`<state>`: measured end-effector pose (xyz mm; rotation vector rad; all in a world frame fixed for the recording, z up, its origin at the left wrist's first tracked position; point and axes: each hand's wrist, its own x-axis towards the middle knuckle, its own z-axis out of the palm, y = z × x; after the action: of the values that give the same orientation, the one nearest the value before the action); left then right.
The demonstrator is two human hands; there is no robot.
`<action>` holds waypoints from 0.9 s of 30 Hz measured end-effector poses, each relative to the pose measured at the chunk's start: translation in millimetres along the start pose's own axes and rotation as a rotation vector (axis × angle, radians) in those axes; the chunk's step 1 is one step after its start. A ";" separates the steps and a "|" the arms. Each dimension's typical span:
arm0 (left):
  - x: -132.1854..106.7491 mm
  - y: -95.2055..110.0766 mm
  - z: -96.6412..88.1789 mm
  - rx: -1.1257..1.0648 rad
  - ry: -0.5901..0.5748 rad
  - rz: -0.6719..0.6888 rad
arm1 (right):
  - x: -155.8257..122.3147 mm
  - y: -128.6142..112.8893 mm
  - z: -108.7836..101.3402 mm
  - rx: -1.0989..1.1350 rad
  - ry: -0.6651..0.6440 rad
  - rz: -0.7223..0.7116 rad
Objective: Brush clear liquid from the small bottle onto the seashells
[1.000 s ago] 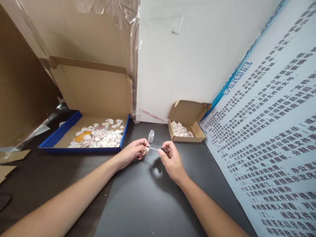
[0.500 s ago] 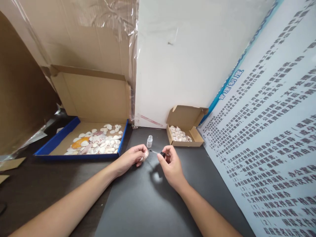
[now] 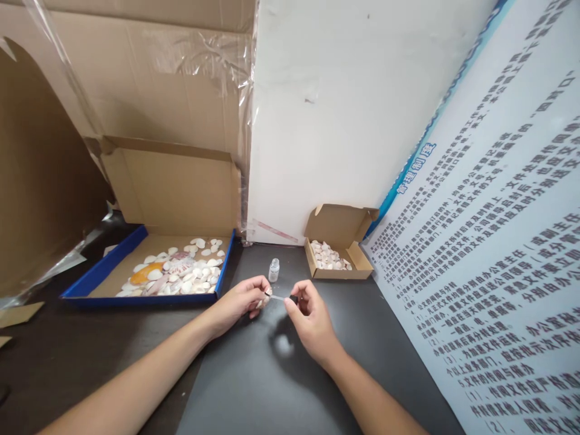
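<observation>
My left hand [image 3: 247, 300] pinches a small pale shell [image 3: 261, 302], mostly hidden by the fingers. Between the thumb and fingers of my right hand [image 3: 310, 314] is the black cap of a small brush applicator [image 3: 277, 297]. Its thin, light stem points left, and the tip reaches the shell; whether it touches cannot be made out. Just behind the hands, a small clear glass bottle [image 3: 273, 270] stands upright without its cap on the dark grey mat [image 3: 254, 380].
At left, a blue-edged cardboard box [image 3: 149, 300] lies open with many white shells and an orange one. A smaller open cardboard box [image 3: 342, 273] of shells stands at back right. White board [image 3: 281, 121] rises behind; a printed poster [image 3: 498, 254] borders the right.
The applicator's tip has come closer to the shell, its stem now reaching it. Both hands sit slightly lower in view, as the whole scene has shifted down.
</observation>
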<state>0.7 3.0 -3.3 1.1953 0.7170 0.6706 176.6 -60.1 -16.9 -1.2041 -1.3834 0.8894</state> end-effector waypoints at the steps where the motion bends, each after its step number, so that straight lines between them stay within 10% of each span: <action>1: 0.0 0.0 -0.1 0.002 0.002 -0.001 | 0.2 0.5 0.2 -0.018 0.014 0.006; 27: 0.4 -1.3 0.9 0.018 0.002 0.009 | 2.2 2.3 -0.6 -0.002 0.101 0.018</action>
<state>1.7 2.5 -4.5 1.2157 0.7210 0.6744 177.7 -57.6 -18.5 -1.2481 -1.2940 0.8287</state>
